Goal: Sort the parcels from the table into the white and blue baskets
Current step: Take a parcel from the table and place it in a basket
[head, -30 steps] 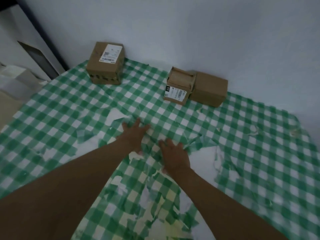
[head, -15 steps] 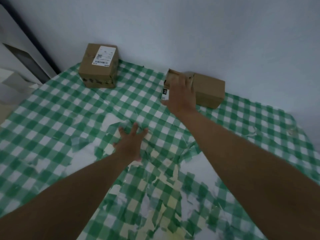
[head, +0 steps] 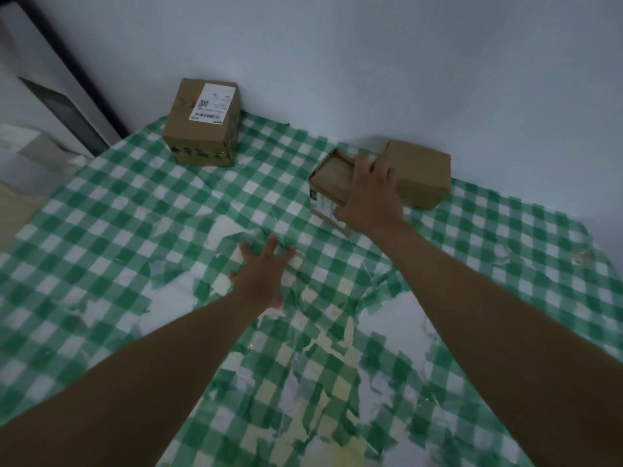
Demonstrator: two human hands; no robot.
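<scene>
The right hand [head: 371, 200] lies over the near right part of a small cardboard parcel [head: 332, 183] right of the frame's centre, its fingers bent down across the top and far edge and its thumb against the labelled front face, so it grips that box. The left hand [head: 261, 273] rests flat on the tabletop [head: 111, 210] near the middle of the frame, fingers spread and straight, holding nothing. The two hands are apart, the right one higher in the frame.

The gripped parcel touches a plain brown parcel [head: 421, 176] just to its right, and both sit close to the pale wall [head: 371, 62]. A third parcel [head: 204, 124], taller and bearing a white shipping label on top, stands in the upper left of the frame, well apart from the other two.

A green-and-white checked cloth [head: 505, 264] covers the tabletop; it is torn into ragged patches around and below the left hand, showing white surface beneath. No basket is in view.
</scene>
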